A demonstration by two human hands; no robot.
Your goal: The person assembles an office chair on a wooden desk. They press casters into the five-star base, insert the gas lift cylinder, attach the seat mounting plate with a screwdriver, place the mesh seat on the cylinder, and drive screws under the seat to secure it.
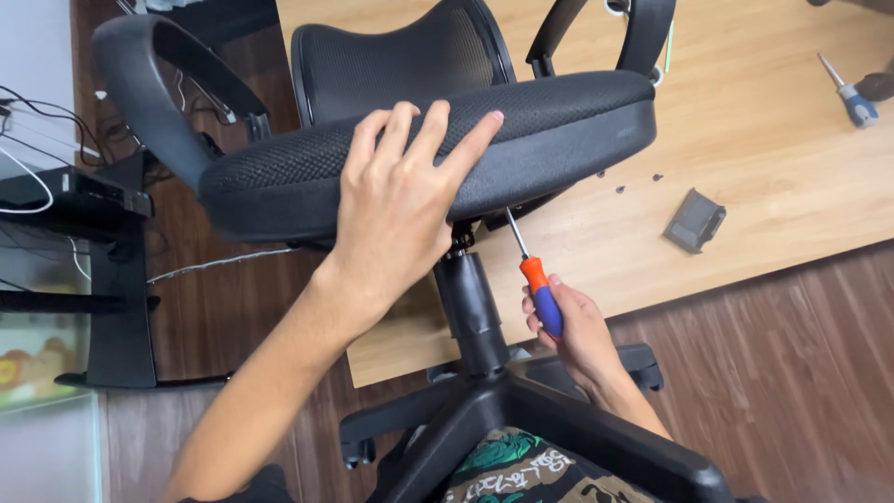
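Two hands are at work on an overturned office chair (pixel 410 140) lying across the edge of a wooden worktop (pixel 745 140). Proceeding from left to right:

1. Left hand (pixel 396 210). It lies flat and released, fingers spread, palm pressed against the front edge of the mesh seat cushion (pixel 559 121). It grasps nothing; it braces. Keep this pressure steady so the seat cannot rock while the tool turns.

2. Gas column (pixel 470 303). It stands just right of the left wrist, between the two hands, running from the seat underside to the star base (pixel 559 419) nearest the camera. Keep the tool shaft clear of it.

3. Right hand (pixel 573 326). It is clenched around the orange-and-blue handle of a screwdriver (pixel 535 279). The shaft rises up and to the left, its tip passing under the seat edge, close to the left thumb. The fastener itself is hidden below the cushion, so whether the tip is seated cannot be confirmed. Hold the shaft in line with the screw axis and press inward before turning, since a tilted tip is likely to cam out.

4. Beyond the right hand, on the worktop: several small dark screws (pixel 621 189), a small dark plastic part (pixel 694 221), and, well apart, a second screwdriver (pixel 849 95). Keep loose screws away from the worktop edge.
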